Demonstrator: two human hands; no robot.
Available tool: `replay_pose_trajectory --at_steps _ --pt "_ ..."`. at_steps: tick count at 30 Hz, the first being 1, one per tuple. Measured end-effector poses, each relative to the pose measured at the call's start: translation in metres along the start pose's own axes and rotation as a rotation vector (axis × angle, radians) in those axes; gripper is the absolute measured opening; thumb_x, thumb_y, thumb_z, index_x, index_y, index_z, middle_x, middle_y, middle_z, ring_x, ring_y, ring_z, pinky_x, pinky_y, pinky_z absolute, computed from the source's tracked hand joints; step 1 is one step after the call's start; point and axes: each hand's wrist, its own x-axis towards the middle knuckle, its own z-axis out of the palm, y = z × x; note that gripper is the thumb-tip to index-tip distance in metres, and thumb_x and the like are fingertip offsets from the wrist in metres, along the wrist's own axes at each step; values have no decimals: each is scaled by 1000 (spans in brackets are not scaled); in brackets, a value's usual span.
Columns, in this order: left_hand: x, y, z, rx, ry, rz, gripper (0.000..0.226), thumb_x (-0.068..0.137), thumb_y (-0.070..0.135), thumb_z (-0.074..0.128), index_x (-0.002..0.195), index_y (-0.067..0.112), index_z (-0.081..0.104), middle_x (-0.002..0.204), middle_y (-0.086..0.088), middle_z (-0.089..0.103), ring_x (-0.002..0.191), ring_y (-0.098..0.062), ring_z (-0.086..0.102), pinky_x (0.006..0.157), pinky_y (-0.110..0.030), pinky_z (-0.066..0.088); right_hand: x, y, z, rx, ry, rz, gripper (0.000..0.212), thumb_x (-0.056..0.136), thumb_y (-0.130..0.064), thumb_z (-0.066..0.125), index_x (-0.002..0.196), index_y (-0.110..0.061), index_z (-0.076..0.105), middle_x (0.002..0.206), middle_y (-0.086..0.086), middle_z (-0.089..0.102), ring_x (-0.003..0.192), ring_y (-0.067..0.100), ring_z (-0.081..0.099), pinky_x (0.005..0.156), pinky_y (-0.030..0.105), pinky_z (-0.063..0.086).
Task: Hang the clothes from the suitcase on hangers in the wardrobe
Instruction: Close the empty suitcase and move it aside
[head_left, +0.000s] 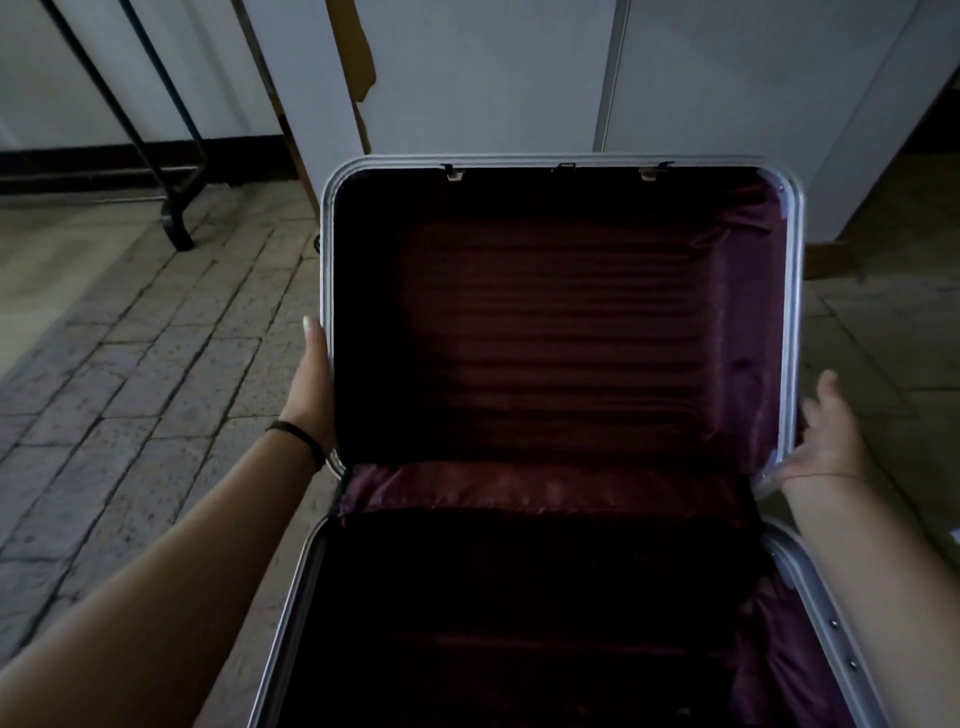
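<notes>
A silver-framed suitcase lies open on the floor, its lid (324, 249) raised in front of me and lined in dark maroon fabric. Its lower half (291, 587) is very dark inside; I cannot make out any clothes there. My left hand (314, 384) lies flat against the lid's left outer edge, fingers straight. My right hand (826, 436) is at the lid's right edge with fingers spread, its palm by the rim.
A black metal clothes rack (179, 208) stands at the back left on the stone-tiled floor (130, 364). White wardrobe panels (493, 78) rise right behind the suitcase. A brown cardboard piece (358, 62) leans against them.
</notes>
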Motion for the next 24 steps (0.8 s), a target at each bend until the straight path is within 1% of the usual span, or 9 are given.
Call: replay_pose_trajectory --at_steps 3,6,8,11,13,16,19,21,24 --pt "-8 53 18 -9 -84 128 73 90 69 21 133 19 53 124 -5 64 112 -17 62 99 -33 47 -2 -5 -5 63 1 3 58 91 -57 41 137 -20 45 122 2 41 95 17 52 89 36 42" --pt "-13 99 31 -81 -89 204 66 94 63 20 122 18 59 101 3 73 92 -9 69 83 -25 54 -9 -12 -6 100 -8 8 42 92 -55 40 110 -23 60 126 4 45 96 16 54 82 31 45" --pt "-15 118 37 -186 -69 194 61 95 61 24 111 17 63 90 2 75 78 -9 71 70 -24 56 -13 -15 -6 110 -1 14 35 92 -55 41 94 -25 59 125 4 50 89 13 56 78 31 45" --pt "-24 127 41 -333 -21 155 61 94 59 31 99 14 71 82 1 73 71 -12 71 65 -23 56 -16 -21 2 51 -30 28 39 94 -57 35 92 -26 58 103 1 64 76 14 65 65 28 49" --pt "-26 126 39 -408 36 145 62 93 60 33 120 12 63 98 -2 69 84 -15 69 75 -27 57 -22 -31 10 -9 -104 20 44 94 -59 29 91 -26 58 78 1 71 64 12 69 53 25 53" --pt "-34 132 35 -445 53 155 66 92 63 33 121 11 61 105 -5 65 94 -20 65 91 -34 52 -34 -57 28 -74 -246 -38 52 85 -67 35 97 -26 64 93 2 70 80 14 67 68 30 54" --pt "-43 139 30 -426 43 139 63 90 66 32 92 13 67 83 -2 69 72 -16 69 71 -26 56 -40 -97 50 -128 -352 -176 56 77 -67 45 109 -27 68 102 -3 72 92 12 69 64 24 57" --pt "-49 145 25 -385 43 99 69 87 72 30 82 15 67 71 -2 65 62 -16 65 62 -25 53 -46 -122 62 -196 -360 -257 70 68 -73 52 119 -27 63 114 -3 69 104 13 66 77 26 56" --pt "-56 155 14 -251 152 33 72 83 79 27 69 16 59 62 -1 51 57 -16 49 55 -25 39 -50 -145 66 -285 -316 -263 97 40 -87 64 116 -28 65 119 0 67 106 17 65 95 37 48"
